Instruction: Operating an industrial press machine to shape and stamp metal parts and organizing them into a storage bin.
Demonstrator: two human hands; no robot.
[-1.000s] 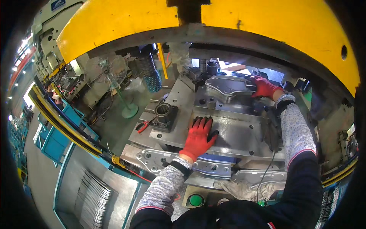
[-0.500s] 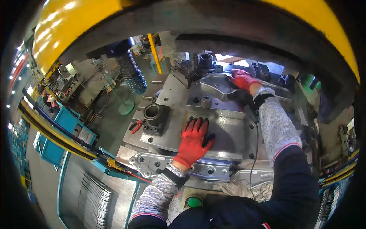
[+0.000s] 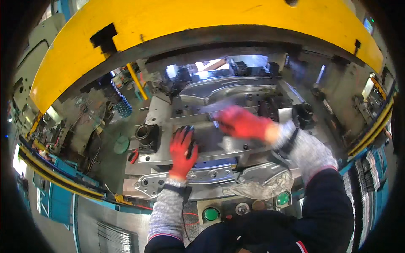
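Note:
My left hand [image 3: 182, 155], in a red glove with dark fingertips, lies on the left part of the steel die plate [image 3: 206, 143], fingers stretched forward. Above the middle of that plate is my right hand [image 3: 249, 124], also red-gloved. Motion smears its fingers, so whether it holds anything cannot be made out. Beyond both hands, a long curved stamped metal part [image 3: 228, 87] sits on the far die block. Another stamped part [image 3: 211, 173], with round holes, lies along the near edge, by my left wrist.
A yellow press beam [image 3: 211, 19] spans overhead. Round guide bushings stand left [image 3: 144, 133] and right [image 3: 304, 110]. Red-handled pliers [image 3: 133, 157] lie at left. Nearer are a crumpled rag [image 3: 263, 188] and green buttons [image 3: 210, 214]. Thin metal parts [image 3: 114, 236] are stacked at lower left.
My right hand has drawn back from the far stamped part to above the middle of the plate. My left hand stays on the plate. The whole view has shifted, showing more yellow beam.

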